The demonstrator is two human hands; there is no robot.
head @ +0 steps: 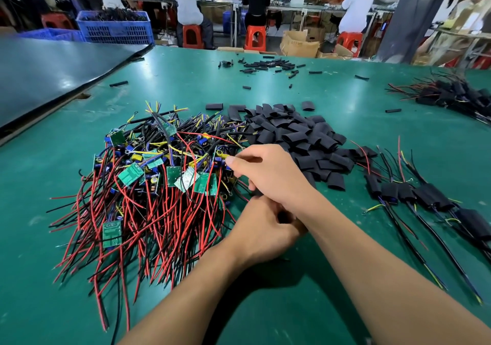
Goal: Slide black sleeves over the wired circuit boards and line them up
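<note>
Left hand [265, 227] nearest, fingers curled round a dark piece, likely a sleeve [284, 215]. Right hand [265, 169] crosses over it, fingertips pinching a board [221, 161] at the pile's [148, 174] right edge. Risk: tangled wires [159, 217] snag, and the pull drags neighbouring boards out too.

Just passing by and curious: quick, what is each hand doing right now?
Left hand: closed around a black sleeve, which is mostly hidden.
Right hand: pinching a wired circuit board.

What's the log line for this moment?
left hand grips black sleeve | right hand at board pile edge | sleeved boards lined up right
</note>
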